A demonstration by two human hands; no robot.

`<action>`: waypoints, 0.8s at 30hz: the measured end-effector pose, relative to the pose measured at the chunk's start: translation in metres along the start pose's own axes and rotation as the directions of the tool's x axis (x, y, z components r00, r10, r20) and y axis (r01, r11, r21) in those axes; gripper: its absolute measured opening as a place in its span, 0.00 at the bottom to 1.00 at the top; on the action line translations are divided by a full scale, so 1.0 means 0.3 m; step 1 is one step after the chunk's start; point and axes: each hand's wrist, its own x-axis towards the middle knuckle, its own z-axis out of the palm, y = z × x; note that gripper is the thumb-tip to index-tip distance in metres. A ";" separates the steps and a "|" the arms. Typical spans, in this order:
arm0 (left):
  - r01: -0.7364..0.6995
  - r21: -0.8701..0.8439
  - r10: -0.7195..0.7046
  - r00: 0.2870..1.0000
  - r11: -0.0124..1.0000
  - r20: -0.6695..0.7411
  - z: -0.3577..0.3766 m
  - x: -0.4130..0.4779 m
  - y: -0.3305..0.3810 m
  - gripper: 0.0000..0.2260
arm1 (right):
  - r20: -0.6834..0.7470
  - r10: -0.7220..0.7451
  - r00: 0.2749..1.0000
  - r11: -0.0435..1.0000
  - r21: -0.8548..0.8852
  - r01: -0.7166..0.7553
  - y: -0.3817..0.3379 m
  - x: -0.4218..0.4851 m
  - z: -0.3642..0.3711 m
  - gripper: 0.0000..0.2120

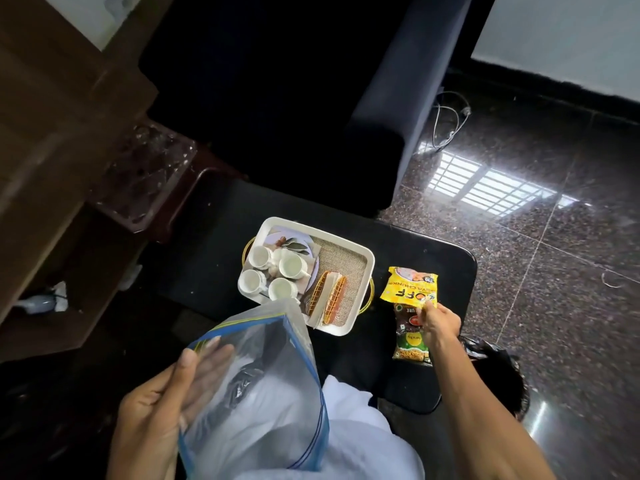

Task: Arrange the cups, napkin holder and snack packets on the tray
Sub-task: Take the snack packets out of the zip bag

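The right hand [438, 322] has its fingers pinched on the yellow packet [408, 289], on the desk [450, 265] beside the tray [367, 258]; the left hand [162, 393] clamps a plastic bag [263, 375] — a thin corner pinch could slip, dropping the packet onto the cups [273, 271].

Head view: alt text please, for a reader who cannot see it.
A right hand pinches a yellow snack packet on a black table beside a white tray holding four cups and a napkin holder; the left hand holds a clear zip bag.
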 end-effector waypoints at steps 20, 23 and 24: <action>-0.126 0.119 0.077 0.933 0.985 0.351 0.027 0.068 0.183 0.20 | 0.702 -0.603 0.379 0.362 -0.183 0.914 0.014 -0.567 -0.141 0.39; -0.139 0.203 0.015 0.857 0.969 0.516 0.009 0.115 0.252 0.17 | 0.857 -0.516 0.001 -0.022 -0.014 1.000 -0.021 -0.787 -0.038 0.46; -0.166 0.226 0.009 0.824 0.960 0.567 0.005 0.129 0.271 0.16 | 0.875 -0.481 -0.051 -0.071 0.020 0.997 -0.029 -0.850 -0.009 0.42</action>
